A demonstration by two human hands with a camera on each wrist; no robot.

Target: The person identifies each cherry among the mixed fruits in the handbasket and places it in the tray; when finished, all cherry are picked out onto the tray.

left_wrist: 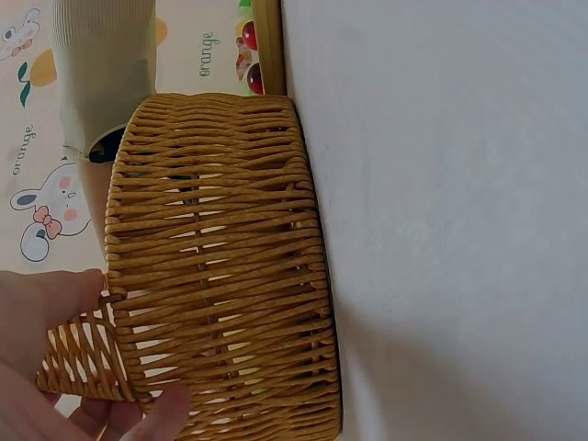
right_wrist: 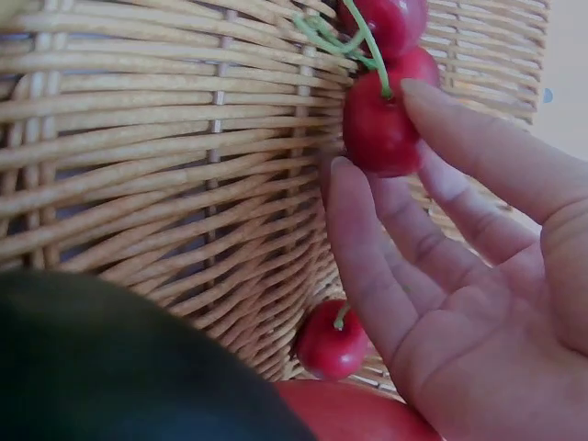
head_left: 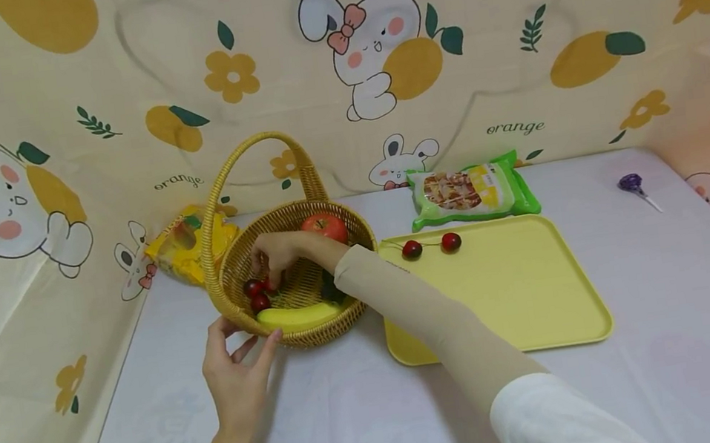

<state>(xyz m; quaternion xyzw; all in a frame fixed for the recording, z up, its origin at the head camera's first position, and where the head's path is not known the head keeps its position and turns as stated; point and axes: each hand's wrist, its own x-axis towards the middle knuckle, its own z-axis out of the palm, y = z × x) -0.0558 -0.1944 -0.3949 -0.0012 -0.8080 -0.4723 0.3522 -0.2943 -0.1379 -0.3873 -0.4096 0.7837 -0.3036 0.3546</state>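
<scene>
A woven wicker basket [head_left: 325, 332] with a tall handle holds a banana [head_left: 299, 317], a red apple [head_left: 325, 227], several cherries [head_left: 253, 288] and a dark green rounded thing [right_wrist: 110, 367], partly hidden by the right arm. At its near left, my left hand [head_left: 235, 376] grips the rim by the foot of the handle, thumb on the outside, as the left wrist view [left_wrist: 55, 367] also has it. My right hand [head_left: 278, 252] reaches down inside. There its thumb and fingers pinch a red cherry [right_wrist: 378, 133] with a green stem; other cherries lie beside it.
Right of the basket lies a yellow tray [head_left: 506, 291] with two joined cherries [head_left: 450, 242] near its far left corner. Behind it rests a green snack bag [head_left: 468, 191]. A yellow bag [head_left: 183, 248] leans behind the basket; a purple lollipop [head_left: 631, 183] lies far right.
</scene>
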